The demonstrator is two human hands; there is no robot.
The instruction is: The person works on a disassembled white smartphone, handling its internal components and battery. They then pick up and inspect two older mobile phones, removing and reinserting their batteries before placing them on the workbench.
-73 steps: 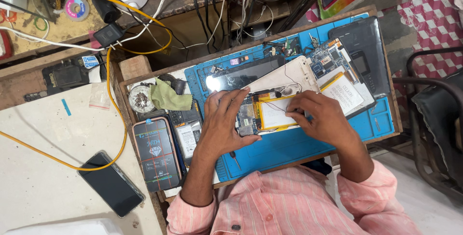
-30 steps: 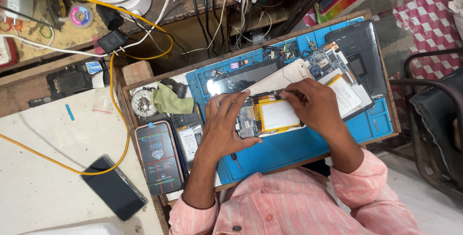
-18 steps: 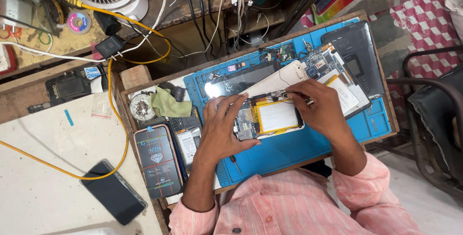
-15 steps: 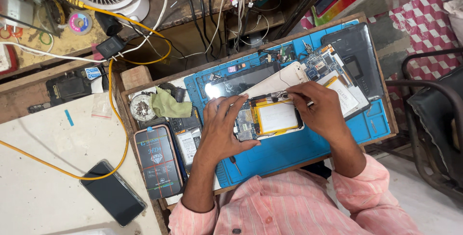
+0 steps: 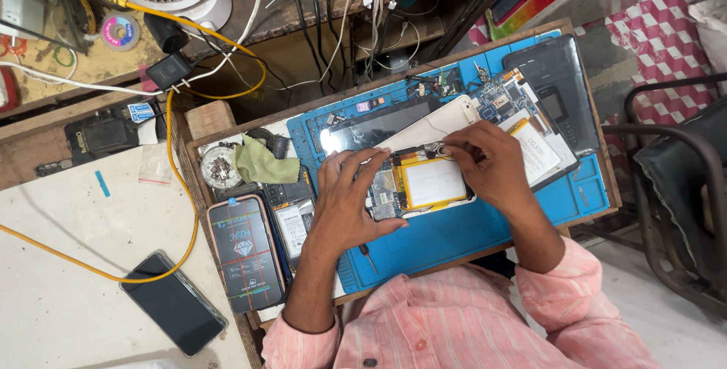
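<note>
Opened tablet (image 5: 424, 179) lay on blue mat (image 5: 485, 225) atop the table (image 5: 219, 123). Left hand (image 5: 352, 198) spread flat, fingers open, pressing the tablet's left side. Right hand (image 5: 488, 164) pinched something thin at its top edge; item too small to identify.

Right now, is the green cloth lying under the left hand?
No, the crumpled green cloth lies apart from the left hand, beside a round metal tin.

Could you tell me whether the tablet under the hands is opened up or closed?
Opened: the tablet's battery and circuit board lie exposed.
</note>
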